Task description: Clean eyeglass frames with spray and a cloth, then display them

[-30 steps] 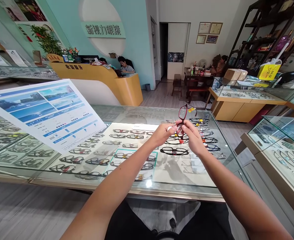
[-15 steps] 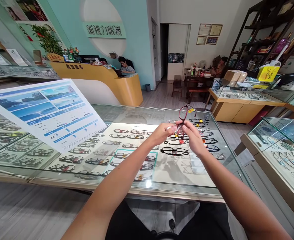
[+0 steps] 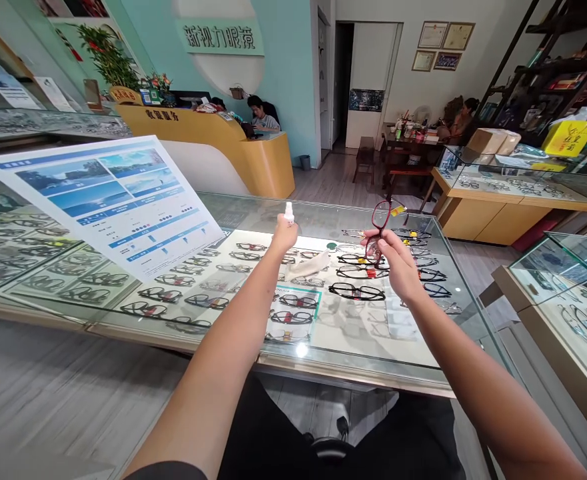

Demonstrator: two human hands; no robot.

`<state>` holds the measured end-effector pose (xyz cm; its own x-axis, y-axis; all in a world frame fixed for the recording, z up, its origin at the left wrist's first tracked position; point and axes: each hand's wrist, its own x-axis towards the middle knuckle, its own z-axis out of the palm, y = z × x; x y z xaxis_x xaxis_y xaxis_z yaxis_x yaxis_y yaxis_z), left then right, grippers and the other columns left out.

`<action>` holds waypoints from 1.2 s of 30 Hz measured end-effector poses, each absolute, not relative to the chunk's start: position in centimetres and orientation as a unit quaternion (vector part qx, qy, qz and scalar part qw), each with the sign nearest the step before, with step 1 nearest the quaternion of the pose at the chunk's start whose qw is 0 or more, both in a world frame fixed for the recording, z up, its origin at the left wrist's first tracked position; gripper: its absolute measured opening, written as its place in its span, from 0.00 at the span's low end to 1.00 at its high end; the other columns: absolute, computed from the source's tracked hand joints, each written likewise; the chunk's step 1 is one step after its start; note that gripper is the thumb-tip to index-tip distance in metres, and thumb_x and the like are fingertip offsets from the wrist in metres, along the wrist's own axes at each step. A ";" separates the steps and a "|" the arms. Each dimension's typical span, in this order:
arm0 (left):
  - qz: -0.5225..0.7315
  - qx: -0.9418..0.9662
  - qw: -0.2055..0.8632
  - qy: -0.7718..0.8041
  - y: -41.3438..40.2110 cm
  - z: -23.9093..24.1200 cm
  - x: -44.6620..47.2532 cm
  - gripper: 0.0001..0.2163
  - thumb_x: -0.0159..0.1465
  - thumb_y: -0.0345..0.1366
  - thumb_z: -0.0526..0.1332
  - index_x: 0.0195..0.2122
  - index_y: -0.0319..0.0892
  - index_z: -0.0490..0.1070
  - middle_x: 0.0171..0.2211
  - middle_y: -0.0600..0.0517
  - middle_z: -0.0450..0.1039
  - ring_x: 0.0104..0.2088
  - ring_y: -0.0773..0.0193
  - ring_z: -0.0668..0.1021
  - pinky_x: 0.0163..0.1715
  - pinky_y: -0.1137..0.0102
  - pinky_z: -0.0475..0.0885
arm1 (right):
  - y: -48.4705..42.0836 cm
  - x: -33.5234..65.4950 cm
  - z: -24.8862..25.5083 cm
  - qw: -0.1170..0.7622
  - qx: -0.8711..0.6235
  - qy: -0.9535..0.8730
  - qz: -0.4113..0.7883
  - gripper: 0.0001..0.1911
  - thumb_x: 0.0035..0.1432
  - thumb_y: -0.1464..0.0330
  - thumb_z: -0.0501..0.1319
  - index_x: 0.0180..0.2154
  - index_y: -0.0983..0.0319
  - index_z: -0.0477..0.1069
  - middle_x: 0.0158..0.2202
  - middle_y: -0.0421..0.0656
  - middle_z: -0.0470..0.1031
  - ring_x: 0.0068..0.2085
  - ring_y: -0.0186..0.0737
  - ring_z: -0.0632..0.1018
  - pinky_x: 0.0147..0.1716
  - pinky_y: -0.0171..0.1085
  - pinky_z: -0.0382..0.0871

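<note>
My left hand is closed round a small white spray bottle, its nozzle upright above the fist over the glass counter. In my right hand is a pair of dark red eyeglasses, pinched at the lower lens and held on end, with a yellow tag on it. A pale crumpled cloth lies on the glass between the two hands. Near my right hand sit several black eyeglass frames, the closest a thick black pair.
The glass display counter holds rows of eyeglasses. A printed sheet with blue pictures stands tilted at the left. Another display case is at the right. Two people sit farther back, one behind a yellow desk.
My left hand has moved left, away from the eyeglasses, and now grips the spray bottle. The right hand still holds the eyeglasses. The view has shifted a little.
</note>
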<state>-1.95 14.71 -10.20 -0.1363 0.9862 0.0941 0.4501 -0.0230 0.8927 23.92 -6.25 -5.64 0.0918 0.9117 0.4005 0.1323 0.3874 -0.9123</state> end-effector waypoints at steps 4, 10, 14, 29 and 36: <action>0.416 0.581 0.294 0.635 15.1 -11.0 -2.5 0.12 0.63 0.30 0.64 0.46 0.47 0.65 0.46 0.46 0.74 0.50 0.51 0.77 0.53 0.59 0.69 | -6.2 23.8 -5.6 0.592 -0.441 -0.585 0.335 0.18 0.72 0.54 0.58 0.53 0.58 0.76 0.48 0.47 0.83 0.42 0.45 0.77 0.48 0.45 0.74; 0.406 0.581 0.280 0.648 14.7 -10.8 -2.4 0.13 0.64 0.32 0.66 0.47 0.45 0.65 0.50 0.43 0.76 0.49 0.51 0.78 0.53 0.58 0.71 | -6.3 23.8 -5.7 0.591 -0.437 -0.589 0.336 0.18 0.72 0.53 0.59 0.52 0.57 0.77 0.48 0.47 0.83 0.42 0.45 0.77 0.48 0.45 0.73; 0.491 0.554 0.161 0.652 12.9 -8.6 -1.6 0.24 0.63 0.32 0.68 0.58 0.44 0.62 0.66 0.36 0.66 0.67 0.48 0.70 0.67 0.58 0.64 | -6.2 23.8 -5.6 0.590 -0.438 -0.591 0.332 0.19 0.73 0.53 0.59 0.52 0.57 0.76 0.47 0.47 0.82 0.42 0.44 0.77 0.48 0.45 0.73; 0.131 0.833 0.196 0.501 7.2 -7.1 1.1 0.19 0.40 0.37 0.82 0.20 0.48 0.69 0.23 0.51 0.70 0.31 0.52 0.75 0.35 0.64 0.63 | -6.3 23.8 -5.6 0.597 -0.426 -0.595 0.328 0.17 0.73 0.54 0.58 0.52 0.57 0.76 0.46 0.46 0.81 0.42 0.44 0.77 0.46 0.44 0.72; 0.080 0.813 0.203 0.540 7.9 -6.3 0.6 0.08 0.53 0.34 0.71 0.23 0.47 0.72 0.28 0.47 0.77 0.34 0.50 0.78 0.39 0.63 0.67 | -6.2 23.8 -5.6 0.595 -0.429 -0.591 0.335 0.17 0.73 0.54 0.59 0.51 0.58 0.76 0.47 0.46 0.82 0.41 0.44 0.76 0.46 0.44 0.72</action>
<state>0.63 7.85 -6.28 0.4039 0.9104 -0.0894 0.8460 -0.3345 0.4153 23.80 -6.24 -5.64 0.0763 0.9063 0.4157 0.1096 0.4068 -0.9069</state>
